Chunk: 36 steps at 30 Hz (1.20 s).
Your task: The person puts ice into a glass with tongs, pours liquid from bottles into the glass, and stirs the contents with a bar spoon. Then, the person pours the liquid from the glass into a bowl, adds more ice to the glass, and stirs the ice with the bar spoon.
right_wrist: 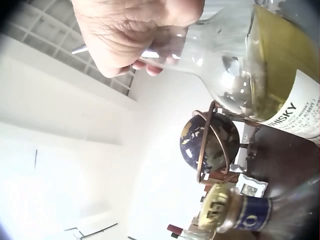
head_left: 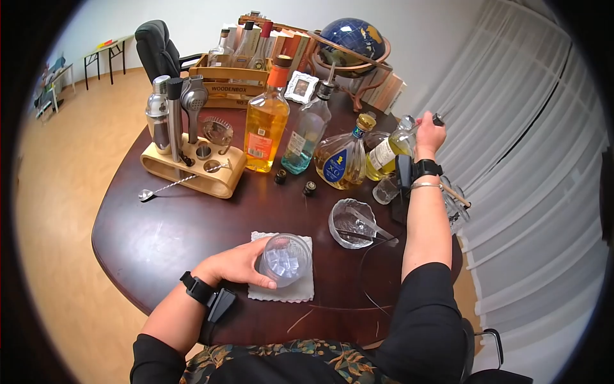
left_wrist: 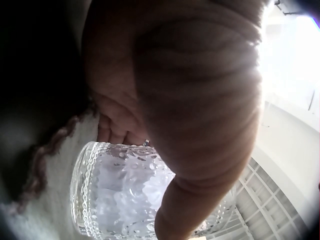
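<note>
My left hand [head_left: 238, 264] holds a clear textured glass [head_left: 287, 258] with ice cubes in it, thumb on the near side and fingers behind. The glass is over a white scalloped cloth [head_left: 281, 295]; the left wrist view shows the beaded base of the glass [left_wrist: 120, 190] beside that cloth. At the far right, my right hand [head_left: 431, 134] grips the neck of a whisky bottle [head_left: 383, 157] with yellowish liquid. A dark-based pour spout [head_left: 439, 120] sticks out above the fist. In the right wrist view, the bottle's label [right_wrist: 295, 110] reads "whisky".
Close beside the whisky bottle stand an XO bottle [head_left: 342, 160], a pale blue bottle [head_left: 307, 137] and an orange-liquor bottle [head_left: 265, 125]. A glass ice bowl [head_left: 339, 214] with tongs sits between my arms. Left is a wooden bar-tool stand [head_left: 220, 182]; a globe [head_left: 352, 41] stands behind.
</note>
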Available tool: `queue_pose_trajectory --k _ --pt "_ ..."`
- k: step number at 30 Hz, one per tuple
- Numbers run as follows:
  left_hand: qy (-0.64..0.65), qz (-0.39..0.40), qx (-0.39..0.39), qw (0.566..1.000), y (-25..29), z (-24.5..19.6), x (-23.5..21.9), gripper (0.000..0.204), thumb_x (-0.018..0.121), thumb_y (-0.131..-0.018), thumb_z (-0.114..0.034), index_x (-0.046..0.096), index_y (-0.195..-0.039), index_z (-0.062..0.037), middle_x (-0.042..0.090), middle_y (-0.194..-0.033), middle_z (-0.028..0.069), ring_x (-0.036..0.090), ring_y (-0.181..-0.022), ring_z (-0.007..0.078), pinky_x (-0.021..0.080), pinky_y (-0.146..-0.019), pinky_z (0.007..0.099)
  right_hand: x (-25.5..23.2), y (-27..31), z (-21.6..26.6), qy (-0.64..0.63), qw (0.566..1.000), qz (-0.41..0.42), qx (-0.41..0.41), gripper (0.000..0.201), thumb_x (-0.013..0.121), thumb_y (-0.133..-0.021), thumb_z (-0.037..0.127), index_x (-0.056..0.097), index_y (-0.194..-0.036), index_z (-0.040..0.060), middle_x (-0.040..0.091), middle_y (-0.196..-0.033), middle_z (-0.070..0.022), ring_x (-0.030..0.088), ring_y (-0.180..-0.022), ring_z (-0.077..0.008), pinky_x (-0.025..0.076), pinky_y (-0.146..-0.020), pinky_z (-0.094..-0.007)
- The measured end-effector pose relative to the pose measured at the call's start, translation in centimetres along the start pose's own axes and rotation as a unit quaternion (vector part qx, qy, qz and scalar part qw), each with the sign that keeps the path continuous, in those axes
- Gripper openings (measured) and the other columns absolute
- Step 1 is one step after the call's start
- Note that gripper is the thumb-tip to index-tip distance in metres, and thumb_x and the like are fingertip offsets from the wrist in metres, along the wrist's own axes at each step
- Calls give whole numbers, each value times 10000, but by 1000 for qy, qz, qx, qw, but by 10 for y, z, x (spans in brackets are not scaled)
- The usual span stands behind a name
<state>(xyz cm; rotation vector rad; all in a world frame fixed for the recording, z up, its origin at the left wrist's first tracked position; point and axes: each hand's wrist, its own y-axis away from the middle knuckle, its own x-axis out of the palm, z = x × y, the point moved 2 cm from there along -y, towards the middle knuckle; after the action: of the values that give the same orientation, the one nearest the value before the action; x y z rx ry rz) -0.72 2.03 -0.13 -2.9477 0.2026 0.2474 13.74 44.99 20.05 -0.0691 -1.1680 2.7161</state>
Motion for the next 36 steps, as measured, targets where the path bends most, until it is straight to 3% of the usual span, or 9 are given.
queue_pose_trajectory --k 6,9,10,15,16,18,23,28,36 --pt "-24 2 7 1000 1 -4 0 980 869 -647 -319 346 -1412 -1 438 -1398 118 384 -1318 227 283 -1112 352 -23 -27 50 -67 997 -12 -27 293 599 -788 255 632 -640 5 658 -608 -70 617 -574 -175 489 -613 -314" --pt "-61 -4 10 998 2 2 -1 991 865 -649 -340 336 -1417 -2 437 -1402 129 381 -1325 237 281 -1115 353 -46 -34 81 -97 994 37 -43 236 614 -836 211 601 -701 18 634 -637 -82 602 -557 -167 477 -552 -297" --pt "-62 -3 10 998 1 2 -1 994 865 -649 -344 335 -1417 -3 438 -1402 130 382 -1326 239 281 -1115 353 -54 -29 99 -121 991 51 -21 262 616 -809 205 595 -624 20 606 -583 -63 585 -544 -163 475 -559 -303" --pt "-32 9 6 999 3 -5 0 937 861 -670 -291 350 -1406 -18 457 -1385 113 396 -1309 225 290 -1108 348 -91 -8 150 -131 976 171 10 211 597 -840 172 569 -675 44 564 -610 -40 564 -550 -151 475 -559 -307" --pt "-17 12 -9 1000 3 -6 1 1032 867 -635 -384 330 -1420 16 390 -1431 156 348 -1349 274 247 -1133 366 -97 -1 157 -122 972 202 16 205 593 -846 171 567 -686 44 562 -614 -38 560 -556 -147 475 -564 -306" --pt "-14 12 -7 1000 4 -9 1 1037 866 -635 -391 328 -1422 17 392 -1428 158 345 -1350 275 247 -1132 367 -112 24 180 -91 958 269 35 195 585 -870 173 557 -719 52 553 -627 -34 548 -578 -133 470 -578 -295" --pt "-73 9 10 997 4 5 -1 942 851 -695 -260 312 -1423 -1 453 -1381 133 390 -1308 212 287 -1108 340 -129 84 192 -32 896 439 56 184 606 -868 185 550 -745 62 573 -618 -27 552 -567 -121 456 -572 -266" --pt "-21 7 -10 1000 4 9 -1 990 863 -664 -318 322 -1427 6 397 -1436 155 350 -1348 242 243 -1137 354 -137 147 189 43 812 575 89 165 632 -842 170 528 -760 72 584 -600 -18 556 -568 -94 444 -564 -246" --pt "3 1 -4 1000 6 11 0 966 858 -690 -285 307 -1427 7 466 -1370 154 416 -1300 233 296 -1108 347 -140 202 185 101 715 680 127 125 630 -833 144 552 -792 55 573 -654 1 561 -587 -85 464 -563 -257"
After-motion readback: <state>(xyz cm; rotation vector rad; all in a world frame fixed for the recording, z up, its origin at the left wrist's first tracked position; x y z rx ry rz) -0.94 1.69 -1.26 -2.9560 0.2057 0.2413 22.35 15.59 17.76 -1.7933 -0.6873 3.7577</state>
